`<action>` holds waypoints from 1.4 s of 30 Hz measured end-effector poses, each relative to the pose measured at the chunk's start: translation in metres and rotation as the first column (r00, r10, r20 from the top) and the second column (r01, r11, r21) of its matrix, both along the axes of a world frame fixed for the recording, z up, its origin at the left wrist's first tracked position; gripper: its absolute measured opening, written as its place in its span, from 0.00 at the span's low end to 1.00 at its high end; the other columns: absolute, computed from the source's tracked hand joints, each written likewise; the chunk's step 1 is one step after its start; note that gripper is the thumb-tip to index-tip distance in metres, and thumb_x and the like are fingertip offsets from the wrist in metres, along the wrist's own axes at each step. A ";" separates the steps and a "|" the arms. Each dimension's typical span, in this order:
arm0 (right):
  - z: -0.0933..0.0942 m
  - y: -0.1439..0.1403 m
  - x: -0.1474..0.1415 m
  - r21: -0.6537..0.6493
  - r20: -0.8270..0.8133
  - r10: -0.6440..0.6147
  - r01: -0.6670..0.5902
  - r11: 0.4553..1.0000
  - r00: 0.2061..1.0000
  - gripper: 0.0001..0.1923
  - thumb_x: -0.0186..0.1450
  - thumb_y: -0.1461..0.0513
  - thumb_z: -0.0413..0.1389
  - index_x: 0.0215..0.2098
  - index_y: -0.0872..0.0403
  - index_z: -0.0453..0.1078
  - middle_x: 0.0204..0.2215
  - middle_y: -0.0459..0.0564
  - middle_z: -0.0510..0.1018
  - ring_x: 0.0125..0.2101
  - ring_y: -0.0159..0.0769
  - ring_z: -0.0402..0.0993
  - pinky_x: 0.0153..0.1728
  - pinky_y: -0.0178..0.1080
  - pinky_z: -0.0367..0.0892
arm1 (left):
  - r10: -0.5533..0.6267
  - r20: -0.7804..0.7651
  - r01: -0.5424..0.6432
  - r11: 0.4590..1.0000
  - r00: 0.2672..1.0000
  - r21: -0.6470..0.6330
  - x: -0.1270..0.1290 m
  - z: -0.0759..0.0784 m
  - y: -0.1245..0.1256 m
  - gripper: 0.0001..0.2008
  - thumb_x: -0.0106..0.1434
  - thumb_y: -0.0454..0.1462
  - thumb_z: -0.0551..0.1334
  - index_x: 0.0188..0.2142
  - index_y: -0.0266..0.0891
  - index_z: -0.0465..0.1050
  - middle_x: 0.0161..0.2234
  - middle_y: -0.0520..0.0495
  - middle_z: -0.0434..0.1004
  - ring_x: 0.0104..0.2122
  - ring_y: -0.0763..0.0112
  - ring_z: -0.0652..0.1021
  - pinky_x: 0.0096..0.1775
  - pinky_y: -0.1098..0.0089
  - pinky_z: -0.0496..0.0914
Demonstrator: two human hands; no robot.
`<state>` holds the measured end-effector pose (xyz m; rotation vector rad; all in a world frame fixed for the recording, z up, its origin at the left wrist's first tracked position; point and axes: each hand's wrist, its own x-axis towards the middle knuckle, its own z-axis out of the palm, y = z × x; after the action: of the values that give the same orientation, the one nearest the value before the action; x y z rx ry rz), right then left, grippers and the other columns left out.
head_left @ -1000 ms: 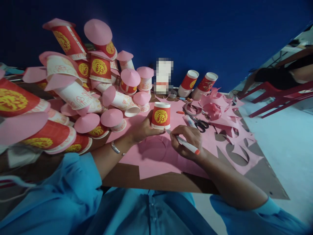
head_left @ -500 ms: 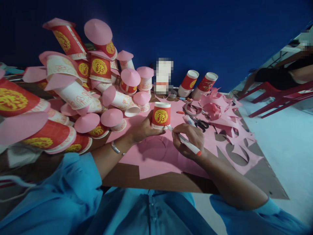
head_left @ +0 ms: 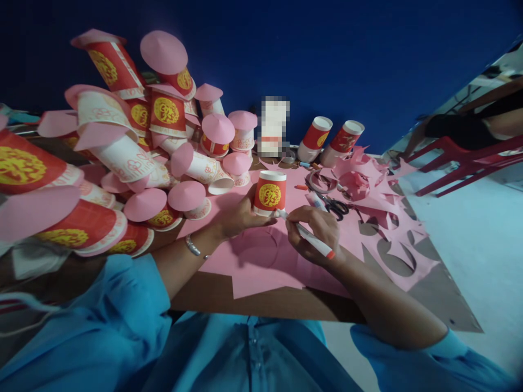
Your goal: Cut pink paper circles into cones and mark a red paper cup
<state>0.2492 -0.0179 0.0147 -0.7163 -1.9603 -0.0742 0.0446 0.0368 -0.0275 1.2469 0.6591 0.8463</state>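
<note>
The pen's [head_left: 307,236] middle is hidden inside the right hand [head_left: 314,234], and its tip is too small to tell whether it touches the cup [head_left: 269,194]. The left hand [head_left: 239,215] covers the cup's near lower side. A blurred box [head_left: 273,126] by the wall cannot be read. The big red cup [head_left: 24,166] is cut off by the left edge

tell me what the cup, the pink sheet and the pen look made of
Cup: likely paper, printed red with a rolled white rim. Sheet: thin matte pink paper, with cleanly cut round holes. Pen: probably smooth white plastic with an orange end.
</note>
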 end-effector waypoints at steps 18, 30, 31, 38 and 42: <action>-0.001 0.001 -0.002 0.045 -0.011 -0.071 0.071 0.996 0.997 0.10 0.66 0.71 0.58 0.40 0.50 0.69 0.27 0.42 0.81 0.24 0.32 0.80 0.28 0.35 0.73 | -0.027 0.036 0.028 0.999 0.999 -0.031 0.000 0.003 -0.001 0.44 0.52 0.41 0.81 0.63 0.43 0.61 0.57 0.37 0.80 0.57 0.47 0.81 0.59 0.48 0.75; 0.002 -0.002 -0.001 0.051 0.007 -0.059 0.058 0.997 0.998 0.11 0.65 0.71 0.59 0.41 0.49 0.68 0.26 0.42 0.81 0.23 0.32 0.80 0.28 0.35 0.73 | 0.003 0.003 -0.003 0.999 1.000 -0.033 0.000 0.005 -0.001 0.40 0.52 0.42 0.81 0.59 0.42 0.63 0.51 0.41 0.81 0.53 0.51 0.82 0.56 0.50 0.75; 0.002 -0.002 -0.001 0.048 0.009 -0.053 0.053 0.997 0.999 0.11 0.65 0.70 0.59 0.41 0.49 0.68 0.26 0.42 0.81 0.23 0.32 0.80 0.27 0.35 0.73 | 0.007 -0.001 -0.007 1.000 1.000 -0.031 0.000 0.006 -0.001 0.40 0.52 0.42 0.81 0.59 0.42 0.63 0.51 0.42 0.81 0.53 0.51 0.82 0.55 0.51 0.75; 0.000 -0.001 -0.001 0.036 0.012 -0.045 0.045 0.998 0.999 0.11 0.66 0.71 0.58 0.40 0.49 0.68 0.25 0.41 0.80 0.22 0.31 0.78 0.26 0.34 0.72 | -0.018 -0.001 0.018 1.000 1.000 -0.018 0.000 0.005 -0.001 0.41 0.53 0.41 0.80 0.60 0.42 0.62 0.53 0.39 0.81 0.53 0.50 0.82 0.56 0.49 0.75; 0.000 -0.001 -0.002 0.028 0.011 -0.042 0.042 0.999 0.999 0.11 0.65 0.71 0.59 0.40 0.49 0.68 0.25 0.41 0.80 0.22 0.31 0.78 0.26 0.34 0.72 | -0.019 -0.009 0.019 1.000 1.000 -0.014 0.000 0.002 0.000 0.42 0.53 0.42 0.80 0.61 0.42 0.62 0.54 0.39 0.81 0.54 0.49 0.82 0.57 0.48 0.75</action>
<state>0.2476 -0.0188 0.0143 -0.7404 -1.9519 -0.1308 0.0448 0.0366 -0.0255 1.2434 0.6584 0.8197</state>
